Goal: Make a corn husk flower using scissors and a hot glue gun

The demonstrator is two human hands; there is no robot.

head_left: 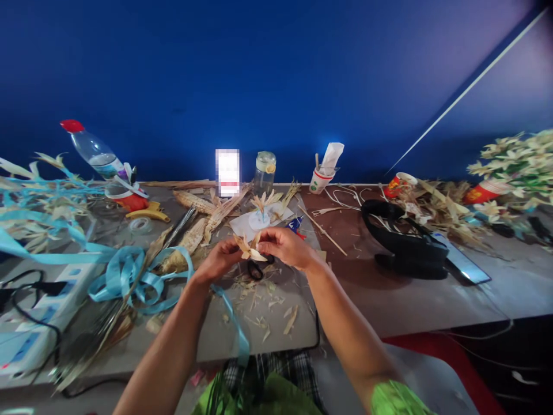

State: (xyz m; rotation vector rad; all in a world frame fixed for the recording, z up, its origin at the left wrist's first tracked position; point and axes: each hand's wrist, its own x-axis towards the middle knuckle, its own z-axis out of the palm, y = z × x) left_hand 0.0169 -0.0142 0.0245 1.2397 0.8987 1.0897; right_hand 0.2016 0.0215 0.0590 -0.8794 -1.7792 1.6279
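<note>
Presently, left hand (222,257) and right hand (281,245) pinch a corn-husk flower (247,250); pulling apart could tear petals (256,256) (they look brittle).

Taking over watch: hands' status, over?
Left hand, right hand: both gripping pale dried-husk flower. Black scissor handles close below. Glossy light-blue ribbon coiled left.

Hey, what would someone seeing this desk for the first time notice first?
Probably the tangled light-blue ribbon, left of centre. Next, the pale husk flower in the middle, held between the left hand and the right hand. The bunch of cream flowers at the far right may also stand out.
</note>
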